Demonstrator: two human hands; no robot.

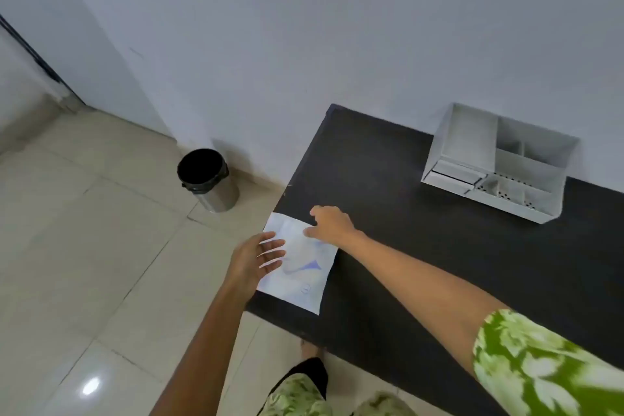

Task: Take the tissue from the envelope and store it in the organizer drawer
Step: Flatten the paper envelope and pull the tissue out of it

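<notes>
Lying flat at the counter's left edge, envelope; both hands on it, left hand fingers spread, right hand seemingly loose. Organizer well apart; bin on floor.

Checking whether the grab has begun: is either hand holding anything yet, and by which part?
Nothing is held: both the left hand and right hand are open over the envelope.

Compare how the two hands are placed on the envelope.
The left hand lies with fingers spread over the near left part of the envelope, by the table edge; the right hand reaches across to its far edge with fingers curled. The left arm is bare; the right shows a green patterned sleeve. Both hands are on the envelope.
</notes>
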